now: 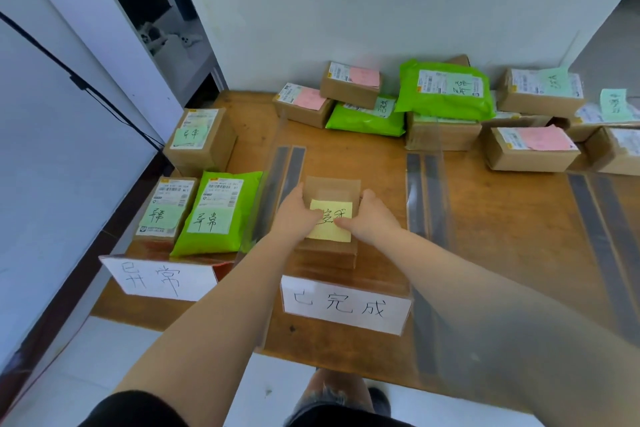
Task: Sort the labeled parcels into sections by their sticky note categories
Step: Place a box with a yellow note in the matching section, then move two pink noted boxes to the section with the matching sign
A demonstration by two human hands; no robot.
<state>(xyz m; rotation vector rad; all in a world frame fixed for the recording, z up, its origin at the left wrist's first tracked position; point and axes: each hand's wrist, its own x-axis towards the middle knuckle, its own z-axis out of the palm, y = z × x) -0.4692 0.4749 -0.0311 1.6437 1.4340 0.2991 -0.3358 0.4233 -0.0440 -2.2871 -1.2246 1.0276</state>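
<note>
Currently a yellow-noted box point(330, 215) is gripped by both the left hand point(300, 215) and right hand point(370, 218); three parcels point(204, 191) lie sorted leftward, many unsorted beyond.

Set on a counter point(502, 253) against a wall point(346, 3). In the left section, behind a paper sign point(162, 279) at the front edge: two parcels point(166, 210) side by side, a third box point(201, 139) behind them. In the middle section, behind a second sign point(346, 307): one box point(329, 218), left hand point(298, 215) on its left side, right hand point(372, 215) on its right. Along the back, from centre to right: a loose pile of parcels point(443, 104), some stacked on others.
</note>
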